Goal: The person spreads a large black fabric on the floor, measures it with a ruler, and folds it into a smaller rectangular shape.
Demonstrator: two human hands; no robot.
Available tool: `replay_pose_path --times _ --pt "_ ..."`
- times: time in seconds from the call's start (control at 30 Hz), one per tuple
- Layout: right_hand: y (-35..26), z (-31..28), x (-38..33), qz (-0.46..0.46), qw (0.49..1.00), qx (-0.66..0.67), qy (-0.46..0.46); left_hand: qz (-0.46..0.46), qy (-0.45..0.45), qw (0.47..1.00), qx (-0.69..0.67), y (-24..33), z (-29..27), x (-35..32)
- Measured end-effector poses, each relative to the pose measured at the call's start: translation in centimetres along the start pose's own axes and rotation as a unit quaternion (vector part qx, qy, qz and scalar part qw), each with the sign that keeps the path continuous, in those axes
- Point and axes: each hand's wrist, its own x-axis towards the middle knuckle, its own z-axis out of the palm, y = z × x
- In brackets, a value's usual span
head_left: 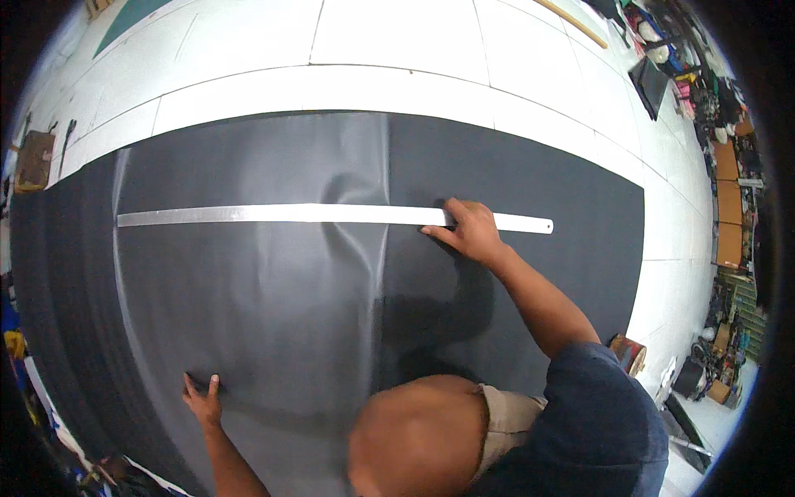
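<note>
While clamping right hand [474,234] on one long flat silver metal strip [315,213], spreading left hand [204,406] at strip's seven o'clock.

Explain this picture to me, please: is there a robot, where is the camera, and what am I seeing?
There is no robot, just a person working with bare hands. The camera sits on the person's head, looking down; its wide fisheye lens makes straight edges bend toward the rim. A large dark grey sheet lies over a whitish floor. Across it runs a long metal ruler. The right hand grips the ruler toward its right end. The left hand seems to rest on the sheet, holding nothing. The rounded shape below is probably a knee.
</note>
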Motion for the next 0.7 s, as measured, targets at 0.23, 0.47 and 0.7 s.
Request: replay_pose_path --times 0.23,0.47,0.7 --pt "0.5 0.1 0.2 -0.042 0.998 0.034 0.038 0.029 -0.005 0.999 0.017 3.9 0.8 -1.8" --pt "1.1 0.0 -0.1 -0.042 0.998 0.023 0.047 0.015 -0.012 0.999 -0.025 10.5 2.7 -5.5" --pt "0.6 -0.4 -0.1 -0.037 0.999 0.017 0.022 0.015 -0.024 0.997 -0.067 9.8 3.2 -4.9"
